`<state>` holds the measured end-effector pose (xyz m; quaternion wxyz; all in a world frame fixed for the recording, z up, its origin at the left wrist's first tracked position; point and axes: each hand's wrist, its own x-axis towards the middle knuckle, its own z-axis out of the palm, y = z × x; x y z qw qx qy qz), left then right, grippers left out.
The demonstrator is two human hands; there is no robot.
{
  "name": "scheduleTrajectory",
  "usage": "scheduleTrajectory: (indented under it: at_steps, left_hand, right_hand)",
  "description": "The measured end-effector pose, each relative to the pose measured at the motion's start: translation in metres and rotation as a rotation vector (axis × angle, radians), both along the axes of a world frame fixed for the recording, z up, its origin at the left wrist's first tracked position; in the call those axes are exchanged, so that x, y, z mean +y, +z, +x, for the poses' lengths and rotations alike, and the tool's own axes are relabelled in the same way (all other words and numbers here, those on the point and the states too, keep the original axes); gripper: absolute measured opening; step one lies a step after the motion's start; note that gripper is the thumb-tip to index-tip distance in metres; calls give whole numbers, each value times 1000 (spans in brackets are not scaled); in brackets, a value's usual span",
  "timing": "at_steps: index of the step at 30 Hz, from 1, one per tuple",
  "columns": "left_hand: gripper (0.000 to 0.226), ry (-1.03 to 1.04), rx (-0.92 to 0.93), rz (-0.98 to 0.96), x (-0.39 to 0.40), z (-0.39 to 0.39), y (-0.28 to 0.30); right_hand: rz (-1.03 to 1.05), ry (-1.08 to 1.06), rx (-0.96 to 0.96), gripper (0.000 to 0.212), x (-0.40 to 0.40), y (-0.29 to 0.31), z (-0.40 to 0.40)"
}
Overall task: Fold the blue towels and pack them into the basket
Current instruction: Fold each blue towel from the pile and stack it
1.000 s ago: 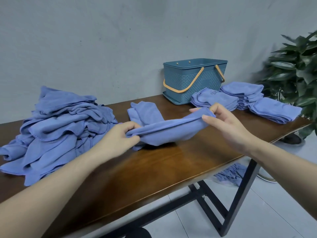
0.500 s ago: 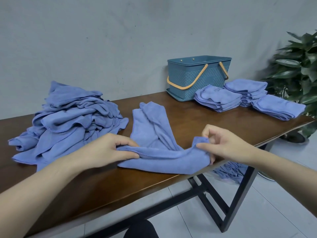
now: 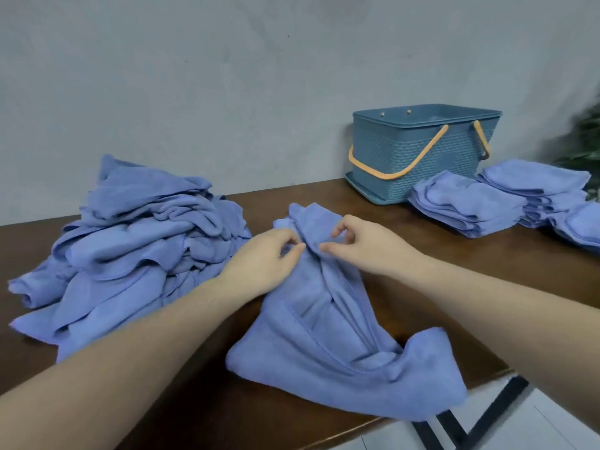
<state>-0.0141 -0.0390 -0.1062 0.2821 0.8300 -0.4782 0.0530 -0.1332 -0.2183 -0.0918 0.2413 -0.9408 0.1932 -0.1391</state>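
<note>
**Both hands reach the far edge of the towel**

Since half a second ago, both hands have left the near edge of the towel [image 3: 324, 345] and moved up to its far end, where they now sit close together. That near edge, released, lies crumpled along the front of the tabletop [image 3: 422, 287], one corner hanging past it. The left hand [image 3: 259, 261] and the right hand [image 3: 367, 248] each have fingers curled, pinching bunched cloth at the far edge; most likely they gather there to find the two far corners and spread them apart, because the towel lies twisted along its middle and cannot be folded flat as it is.

An unfolded heap [image 3: 139, 248] waits at the left, within easy reach of the left hand. Folded stacks [image 3: 467, 206] lie at the right, just beside the basket [image 3: 418, 154], which stands at the back against the wall. Its inside is barely visible, so whether any towel is packed cannot be told.
</note>
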Motion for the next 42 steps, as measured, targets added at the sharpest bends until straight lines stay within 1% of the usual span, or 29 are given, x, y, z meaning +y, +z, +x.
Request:
scheduleTrajectory:
  at_steps: [2,4,7,9,11,14,15,16,18,20,22,24,26,28,30,31,32,33,34,35,36,37,39,41,42]
  left_hand:
    - [11,39,-1,21,-20,19,-2]
    - [12,52,3,52,-35,37,-4]
    - [13,96,36,112,-50,56,-5]
    - [16,102,20,152,-57,64,-10]
    - [17,73,34,84,-57,68,-15]
    - [13,54,232,-90,-60,72,-24]
    - [16,51,298,-131,-61,74,-26]
    - [19,55,346,-169,-63,77,-27]
    - [16,81,384,-207,-66,83,-26]
    - [12,92,376,-180,-67,86,-25]
    - [13,83,328,-103,-67,86,-24]
    - [15,63,272,-26,-68,87,-23]
    - [15,53,266,26,-71,90,-20]
    - [18,40,285,62,-75,94,-18]
    - [21,16,262,115,-81,98,-17]
    - [22,4,206,152,-83,100,-17]
    - [23,-10,136,173,-85,101,-17]
    - [24,-14,78,167,-86,101,-18]
    - [26,-2,38,130,-85,101,-19]
    - [29,37,23,77,-84,100,-21]
    - [30,92,30,20,-82,100,-23]
    - [28,147,66,-28,-81,99,-25]
    - [18,221,203,-47,-80,103,-29]
    - [9,194,318,2,-82,105,-24]
    - [6,159,367,9,-84,106,-20]
  right_hand:
    - [-52,-9,8,45,-5,-1,34]
    - [-99,-7,50,47,-11,-4,59]
    - [-218,-40,102,23,-28,-9,76]
    - [-185,-113,50,20,-43,-9,72]
    - [-110,-134,-13,31,-53,-11,68]
    - [-45,-49,-18,56,-45,-14,77]
    - [-63,-23,-1,58,-40,-16,84]
    - [-97,-4,20,52,-35,-18,91]
    - [-151,10,56,31,-33,-18,100]
    - [-66,-10,34,21,-41,-14,98]
    - [96,-65,-59,22,-59,-7,88]
    - [189,-136,-109,25,-84,0,72]
    - [210,-210,-65,28,-109,1,56]
    - [175,-281,62,29,-129,-3,44]
    - [95,-310,207,22,-140,-10,40]
    - [33,-301,231,26,-141,-14,41]
    - [-39,-270,200,39,-140,-17,43]
    - [-90,-208,126,55,-136,-18,45]
    - [-115,-112,29,66,-131,-19,49]
    - [-136,-2,-50,71,-124,-19,53]
    - [-171,92,-81,71,-117,-18,58]
    - [-229,153,-63,71,-110,-16,64]
    - [-327,186,29,64,-100,-15,77]
    - [-295,170,74,40,-98,-19,90]
    - [-218,159,34,25,-97,-21,93]
